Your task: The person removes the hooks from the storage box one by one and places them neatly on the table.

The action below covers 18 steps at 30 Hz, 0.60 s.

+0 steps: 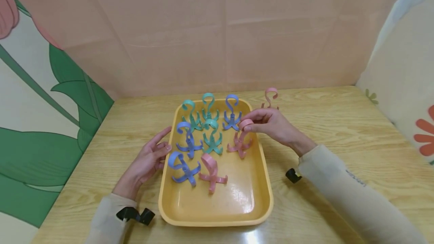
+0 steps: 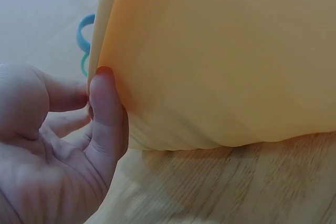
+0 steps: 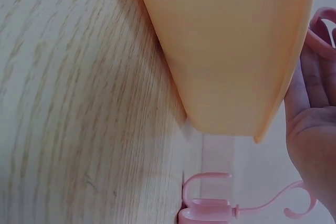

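A yellow plastic tray (image 1: 217, 223) stands on the wooden table, holding plastic hooks with curled tops and several prongs below. My left hand (image 1: 149, 161) grips the tray's left rim; in the left wrist view, its thumb and fingers pinch that edge (image 2: 100, 30). Over the right side, my right hand (image 1: 276, 126) pinches the curled top of a pink hook (image 1: 240, 147), whose prongs are inside the tray. Another pink hook (image 1: 211, 174) sits nearer the front. Three blue hooks (image 1: 187, 171) and three green hooks (image 1: 212, 143) stand around them.
One more pink hook (image 1: 270, 97) stands on the table (image 1: 339, 123) beyond my right hand, outside the tray; the right wrist view shows it upright beside the tray's end. A pink cloth (image 1: 223, 37) hangs behind, and patterned panels (image 1: 37, 153) flank the table.
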Tool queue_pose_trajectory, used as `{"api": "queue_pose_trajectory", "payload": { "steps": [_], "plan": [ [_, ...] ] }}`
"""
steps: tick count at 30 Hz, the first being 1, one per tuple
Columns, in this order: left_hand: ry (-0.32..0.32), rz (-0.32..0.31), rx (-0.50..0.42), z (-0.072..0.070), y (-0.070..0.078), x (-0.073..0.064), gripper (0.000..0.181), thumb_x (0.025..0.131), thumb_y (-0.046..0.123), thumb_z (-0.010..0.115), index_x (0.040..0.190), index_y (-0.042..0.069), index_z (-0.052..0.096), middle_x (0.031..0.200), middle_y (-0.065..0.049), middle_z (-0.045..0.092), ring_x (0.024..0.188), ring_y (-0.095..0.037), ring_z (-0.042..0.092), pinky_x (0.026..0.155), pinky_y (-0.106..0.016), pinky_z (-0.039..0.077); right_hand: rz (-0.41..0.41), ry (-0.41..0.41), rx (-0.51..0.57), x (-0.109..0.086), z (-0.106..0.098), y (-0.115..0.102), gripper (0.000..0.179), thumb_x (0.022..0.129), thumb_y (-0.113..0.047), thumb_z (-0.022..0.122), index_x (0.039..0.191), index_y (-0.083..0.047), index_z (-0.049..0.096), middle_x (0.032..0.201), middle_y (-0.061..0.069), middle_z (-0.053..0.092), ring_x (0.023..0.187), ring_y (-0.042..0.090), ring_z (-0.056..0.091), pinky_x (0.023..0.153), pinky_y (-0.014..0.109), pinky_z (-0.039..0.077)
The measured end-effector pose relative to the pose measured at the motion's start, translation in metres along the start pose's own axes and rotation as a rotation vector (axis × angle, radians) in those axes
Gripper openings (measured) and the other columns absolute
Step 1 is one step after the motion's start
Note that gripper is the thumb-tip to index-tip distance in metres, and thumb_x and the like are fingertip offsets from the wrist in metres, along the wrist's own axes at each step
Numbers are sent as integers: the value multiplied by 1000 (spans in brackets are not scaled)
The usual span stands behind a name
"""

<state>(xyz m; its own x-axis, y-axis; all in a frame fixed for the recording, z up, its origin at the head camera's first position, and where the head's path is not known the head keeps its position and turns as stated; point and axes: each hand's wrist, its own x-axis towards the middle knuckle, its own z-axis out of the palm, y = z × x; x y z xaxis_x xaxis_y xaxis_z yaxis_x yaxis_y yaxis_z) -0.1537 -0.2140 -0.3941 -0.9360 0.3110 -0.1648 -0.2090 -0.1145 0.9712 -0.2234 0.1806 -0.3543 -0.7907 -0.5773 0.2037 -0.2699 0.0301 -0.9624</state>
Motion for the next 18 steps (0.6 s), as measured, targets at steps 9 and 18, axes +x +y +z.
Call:
{"api": "queue_pose_trajectory", "payload": {
  "steps": [9,18],
  "plan": [
    [0,2,-2,0,0,0,64,106,7,49,162,19,21,101,-7,58,78,-14,66,63,-31,60,-19,56,-22,1,2,3,22,93,-1,70,115,6,70,103,12,74,93,23,71,89,34,56],
    [-2,3,-4,-1,0,0,64,106,7,48,162,19,20,103,-8,58,78,-14,66,61,-29,59,-3,118,-42,1,5,-3,22,93,-4,71,114,2,71,104,11,74,93,22,70,87,32,57]
  ]
}}
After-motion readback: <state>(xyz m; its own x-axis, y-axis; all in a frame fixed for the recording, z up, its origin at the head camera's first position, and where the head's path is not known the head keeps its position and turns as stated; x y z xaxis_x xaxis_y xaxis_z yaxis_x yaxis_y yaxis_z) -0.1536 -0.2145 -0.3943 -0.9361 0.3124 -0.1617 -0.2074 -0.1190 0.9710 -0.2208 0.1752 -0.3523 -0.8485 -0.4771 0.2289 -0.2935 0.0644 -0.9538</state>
